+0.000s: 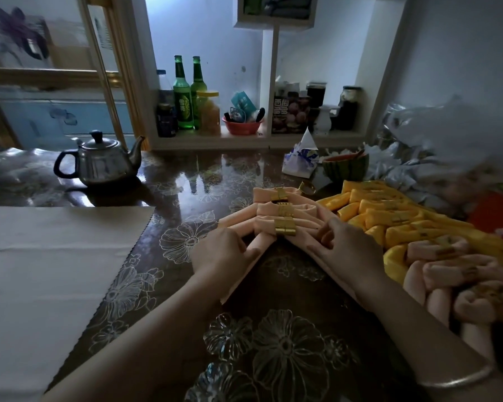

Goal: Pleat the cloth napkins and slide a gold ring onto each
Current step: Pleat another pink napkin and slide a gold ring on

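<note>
Both hands are pinching folds of a peach napkin [254, 265] — left hand [221, 250], right hand [346, 245]; gold-ringed napkins [282, 219] are lying just beyond.

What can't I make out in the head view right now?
- Near edge of the pink napkin being pleated: covered by the left hand and right hand.
- Ringed napkin pile on the right: blurred, cut by the frame edge, so uncountable.
- Gold ring pattern: too small.
- Bottle labels: too dim.
</note>
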{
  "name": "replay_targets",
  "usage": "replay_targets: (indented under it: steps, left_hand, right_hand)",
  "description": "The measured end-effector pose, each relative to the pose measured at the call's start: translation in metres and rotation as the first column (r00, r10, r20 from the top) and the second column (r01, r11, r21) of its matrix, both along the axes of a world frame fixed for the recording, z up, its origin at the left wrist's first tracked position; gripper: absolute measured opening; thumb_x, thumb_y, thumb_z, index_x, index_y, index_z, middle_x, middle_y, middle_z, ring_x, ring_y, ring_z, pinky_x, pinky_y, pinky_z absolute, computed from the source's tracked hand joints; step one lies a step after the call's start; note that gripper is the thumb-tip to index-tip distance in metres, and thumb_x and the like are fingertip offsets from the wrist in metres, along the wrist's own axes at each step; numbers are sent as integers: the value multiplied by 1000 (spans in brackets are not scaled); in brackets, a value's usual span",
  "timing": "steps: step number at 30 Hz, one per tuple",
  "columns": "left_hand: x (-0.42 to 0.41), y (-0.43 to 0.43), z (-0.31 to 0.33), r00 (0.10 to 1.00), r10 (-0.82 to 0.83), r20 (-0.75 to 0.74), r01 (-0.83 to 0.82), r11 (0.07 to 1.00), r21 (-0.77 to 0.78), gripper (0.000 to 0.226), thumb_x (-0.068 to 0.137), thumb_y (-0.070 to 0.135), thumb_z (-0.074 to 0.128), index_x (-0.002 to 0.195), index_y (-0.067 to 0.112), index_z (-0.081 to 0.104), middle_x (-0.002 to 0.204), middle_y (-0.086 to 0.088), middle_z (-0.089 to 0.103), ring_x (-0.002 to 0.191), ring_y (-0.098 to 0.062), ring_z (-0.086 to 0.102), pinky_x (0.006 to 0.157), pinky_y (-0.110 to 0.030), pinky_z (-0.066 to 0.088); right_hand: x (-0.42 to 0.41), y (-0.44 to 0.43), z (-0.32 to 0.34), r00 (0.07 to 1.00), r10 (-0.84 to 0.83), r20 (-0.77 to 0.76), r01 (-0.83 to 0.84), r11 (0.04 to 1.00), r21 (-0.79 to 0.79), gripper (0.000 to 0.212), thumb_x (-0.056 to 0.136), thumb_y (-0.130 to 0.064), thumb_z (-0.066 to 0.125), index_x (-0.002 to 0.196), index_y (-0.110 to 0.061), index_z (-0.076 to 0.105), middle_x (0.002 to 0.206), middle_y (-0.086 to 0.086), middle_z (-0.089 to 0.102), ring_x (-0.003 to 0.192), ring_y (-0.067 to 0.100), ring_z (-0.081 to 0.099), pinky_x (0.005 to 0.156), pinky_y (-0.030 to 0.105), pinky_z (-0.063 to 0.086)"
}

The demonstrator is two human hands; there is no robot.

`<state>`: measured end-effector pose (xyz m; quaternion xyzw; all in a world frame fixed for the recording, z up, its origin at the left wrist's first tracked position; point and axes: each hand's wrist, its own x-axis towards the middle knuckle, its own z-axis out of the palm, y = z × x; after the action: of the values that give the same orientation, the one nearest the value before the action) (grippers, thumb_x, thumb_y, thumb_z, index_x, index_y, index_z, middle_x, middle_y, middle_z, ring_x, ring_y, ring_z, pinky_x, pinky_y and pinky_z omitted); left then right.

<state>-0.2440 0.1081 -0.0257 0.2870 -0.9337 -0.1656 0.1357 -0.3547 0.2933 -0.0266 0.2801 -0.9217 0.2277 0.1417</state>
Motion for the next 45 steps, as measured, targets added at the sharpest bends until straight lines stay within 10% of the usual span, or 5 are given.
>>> replay_targets:
  steps: [9, 16, 24, 34, 45]
  left_hand:
    - [-1, 9, -12, 994, -80, -68, 84, 995, 57, 51, 73, 75, 42, 97, 39, 71, 76, 11, 68, 74, -11, 64, 64, -32, 55]
    - [-6, -2, 7, 994, 44, -96, -63, 976, -207, 32, 91, 50, 51, 97, 23, 66, 91, -1, 67, 78, -21, 61, 63, -32, 47]
    - [-34, -7, -6, 927, -375, 11, 361, 883, -300, 48, 94, 43, 48, 141, 37, 40, 150, 6, 33, 126, -21, 48, 87, -38, 47]
    - [-38, -4, -10, 936, -352, -25, 331, 901, -279, 33, 95, 45, 43, 124, 32, 55, 131, 10, 52, 111, -20, 55, 73, -33, 41]
    - [48, -41, -5, 914, -342, -221, 336, 940, -65, 37, 88, 37, 64, 124, 32, 56, 131, 10, 48, 100, -10, 59, 79, -33, 53]
  right_hand:
    - [-8, -7, -9, 981, -189, -37, 192, 959, 209, 55, 86, -33, 68, 137, -24, 46, 119, 1, 62, 92, 20, 64, 68, 32, 54]
    - [1, -25, -17, 974, -7, -228, -12, 996, -84, 40, 87, -37, 64, 121, -16, 58, 117, 8, 57, 108, 25, 54, 83, 37, 50]
    - [5, -47, -35, 954, 195, -228, -117, 941, 319, 61, 91, -44, 55, 147, -30, 34, 153, 9, 29, 141, 35, 23, 113, 49, 26]
    - [3, -43, -43, 950, 108, -294, -21, 958, 285, 58, 82, -41, 67, 136, -30, 50, 134, 11, 53, 129, 38, 44, 100, 51, 41]
    - [54, -69, -17, 946, 309, -95, -301, 949, 89, 60, 91, -33, 57, 146, -30, 33, 151, 1, 32, 141, 23, 23, 117, 45, 25]
